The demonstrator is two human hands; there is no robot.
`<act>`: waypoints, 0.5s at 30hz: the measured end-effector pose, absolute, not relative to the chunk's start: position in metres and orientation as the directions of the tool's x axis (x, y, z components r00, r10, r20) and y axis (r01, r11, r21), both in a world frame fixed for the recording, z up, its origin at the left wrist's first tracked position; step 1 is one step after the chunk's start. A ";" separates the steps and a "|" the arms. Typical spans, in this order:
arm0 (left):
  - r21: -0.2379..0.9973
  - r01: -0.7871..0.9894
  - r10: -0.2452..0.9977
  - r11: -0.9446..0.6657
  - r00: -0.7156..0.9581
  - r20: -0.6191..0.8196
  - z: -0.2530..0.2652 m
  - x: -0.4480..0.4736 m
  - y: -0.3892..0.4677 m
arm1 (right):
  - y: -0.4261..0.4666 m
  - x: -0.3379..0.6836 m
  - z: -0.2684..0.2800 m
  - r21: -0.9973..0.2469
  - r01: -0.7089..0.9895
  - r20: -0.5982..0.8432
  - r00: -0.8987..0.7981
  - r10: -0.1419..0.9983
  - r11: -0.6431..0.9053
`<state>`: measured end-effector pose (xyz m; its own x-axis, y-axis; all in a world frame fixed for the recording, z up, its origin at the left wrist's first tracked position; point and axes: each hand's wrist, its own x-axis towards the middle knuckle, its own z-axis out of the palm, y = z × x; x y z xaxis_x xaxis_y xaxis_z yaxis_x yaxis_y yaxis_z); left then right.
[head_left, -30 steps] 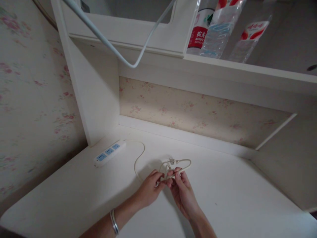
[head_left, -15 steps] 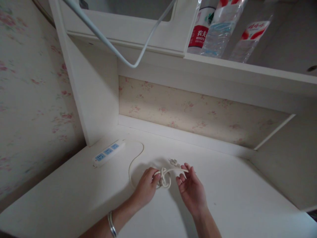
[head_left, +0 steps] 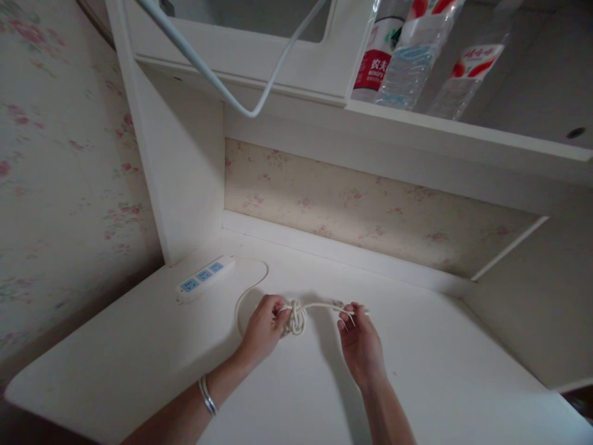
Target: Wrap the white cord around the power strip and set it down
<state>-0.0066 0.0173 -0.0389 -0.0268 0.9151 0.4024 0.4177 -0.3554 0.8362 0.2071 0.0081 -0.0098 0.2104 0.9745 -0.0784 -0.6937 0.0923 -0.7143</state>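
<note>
A bundled, knotted white power cord (head_left: 296,319) is held just above the desk between my two hands. My left hand (head_left: 265,324), with bangles on its wrist, pinches the left side of the bundle. A stretch of cord runs right from the knot to my right hand (head_left: 362,340), whose thumb and fingers close on it. Behind my right fingers the plug (head_left: 340,303) is partly hidden. From the bundle the cord loops back to a white power strip (head_left: 206,277) with blue socket faces, lying on the desk at the left.
The white desk (head_left: 454,383) has a rounded front left corner. Above it hangs a shelf with several plastic bottles (head_left: 407,59). A pale cable (head_left: 250,112) droops in front of the cabinet. Side panels and a flowered wall (head_left: 69,185) bound the desk.
My hands have moved apart, the left one going left with the bundle. The stretch of cord between the knot and my right hand is longer, and the knot looks tighter.
</note>
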 end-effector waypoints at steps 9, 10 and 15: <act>0.660 0.612 0.852 -0.437 0.047 0.521 -0.030 -0.014 0.011 | 0.012 0.201 -0.020 -0.803 -0.582 -0.001 0.215 0.977 0.127; 0.642 0.635 0.857 -0.429 0.062 0.512 -0.030 -0.014 0.011 | 0.012 0.200 -0.020 -0.811 -0.570 0.004 0.220 0.976 0.132; 0.511 0.785 0.892 -0.349 0.111 0.439 -0.028 -0.015 0.008 | 0.010 0.194 -0.026 -0.881 -0.438 0.075 0.243 0.967 0.178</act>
